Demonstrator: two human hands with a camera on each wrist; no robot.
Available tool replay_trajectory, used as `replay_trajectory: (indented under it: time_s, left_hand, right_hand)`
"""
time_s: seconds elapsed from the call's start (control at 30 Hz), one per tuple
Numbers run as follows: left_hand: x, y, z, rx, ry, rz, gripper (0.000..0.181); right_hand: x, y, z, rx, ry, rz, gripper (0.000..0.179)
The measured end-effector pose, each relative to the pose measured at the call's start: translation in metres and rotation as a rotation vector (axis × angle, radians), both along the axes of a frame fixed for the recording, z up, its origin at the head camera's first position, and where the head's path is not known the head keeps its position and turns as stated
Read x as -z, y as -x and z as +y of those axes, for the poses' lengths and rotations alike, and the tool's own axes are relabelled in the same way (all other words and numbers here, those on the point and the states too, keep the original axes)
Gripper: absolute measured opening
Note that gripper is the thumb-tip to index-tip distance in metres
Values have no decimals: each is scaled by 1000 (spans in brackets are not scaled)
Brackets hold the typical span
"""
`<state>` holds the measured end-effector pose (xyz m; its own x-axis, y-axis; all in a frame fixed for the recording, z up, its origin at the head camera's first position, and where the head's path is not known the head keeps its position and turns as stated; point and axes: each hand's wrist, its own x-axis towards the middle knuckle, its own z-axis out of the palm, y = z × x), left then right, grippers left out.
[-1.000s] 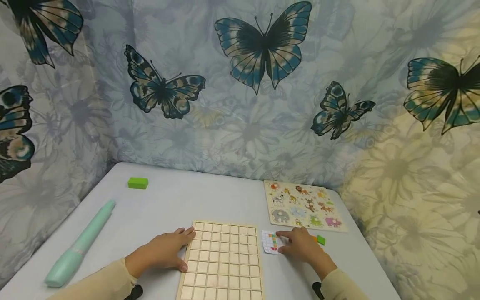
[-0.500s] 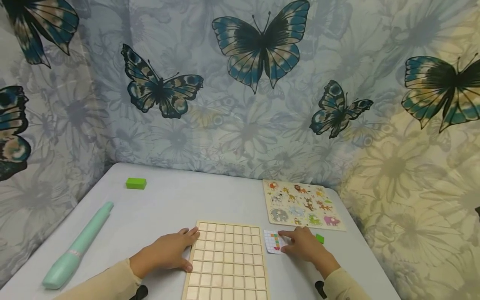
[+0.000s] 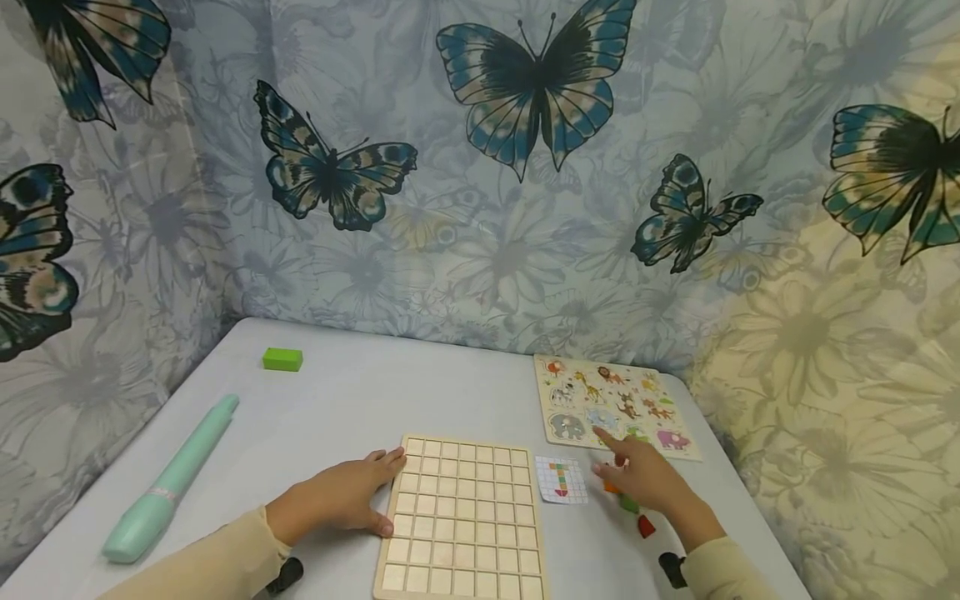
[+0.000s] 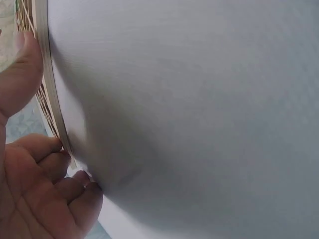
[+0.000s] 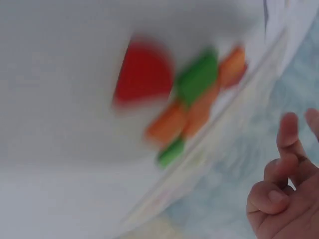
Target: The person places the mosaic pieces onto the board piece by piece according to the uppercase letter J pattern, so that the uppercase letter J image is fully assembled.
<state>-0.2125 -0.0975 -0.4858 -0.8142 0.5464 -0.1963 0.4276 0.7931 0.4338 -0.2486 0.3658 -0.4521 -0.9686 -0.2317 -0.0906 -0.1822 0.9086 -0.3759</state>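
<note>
The left hand (image 3: 337,498) rests against the left edge of a pale wooden grid board (image 3: 465,521). In the left wrist view its thumb (image 4: 22,74) lies over the board's rim, and the fingertips touch the side. A small white card (image 3: 561,481) with a printed coloured pattern lies right of the board. Above several loose pieces hovers the right hand (image 3: 651,477), index finger extended, other fingers partly curled, holding nothing. Those pieces include a red rounded piece (image 5: 143,72), green pieces (image 5: 198,78) and orange pieces (image 5: 167,124); the right wrist view is blurred.
Behind the card lies an animal picture board (image 3: 558,417). A green block (image 3: 282,359) stands at the back left, and a mint-green tapered object (image 3: 176,479) lies on the left. Butterfly-patterned fabric (image 3: 510,250) borders the white table (image 3: 360,375).
The right hand has left the card, where it was pointing, and moved right over the coloured pieces. The card is now fully visible. The left hand stays at the board's edge.
</note>
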Motion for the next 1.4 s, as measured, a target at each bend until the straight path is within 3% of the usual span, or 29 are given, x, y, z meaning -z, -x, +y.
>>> replay_trajectory:
  time_s: [0.17, 0.33, 0.47, 0.63, 0.87, 1.4]
  left_hand:
    - [-1, -1, -5, 21, -29, -12, 108]
    - [-3, -1, -8, 12, -29, -6, 108]
    - [0, 2, -4, 19, -18, 13, 108]
    - [2, 4, 3, 25, -17, 11, 109]
    - [2, -1, 3, 13, -12, 8, 109]
    - [-2, -2, -3, -4, -11, 3, 107]
  right_hand:
    - [-4, 4, 46, 89, -20, -4, 59]
    - [9, 6, 78, 184, -56, -98, 58]
    - [18, 5, 90, 240, -84, -118, 60]
    - [23, 4, 95, 275, -70, -116, 61]
    - [29, 6, 93, 277, -48, -124, 48]
    - [25, 9, 84, 259, -40, -124, 55]
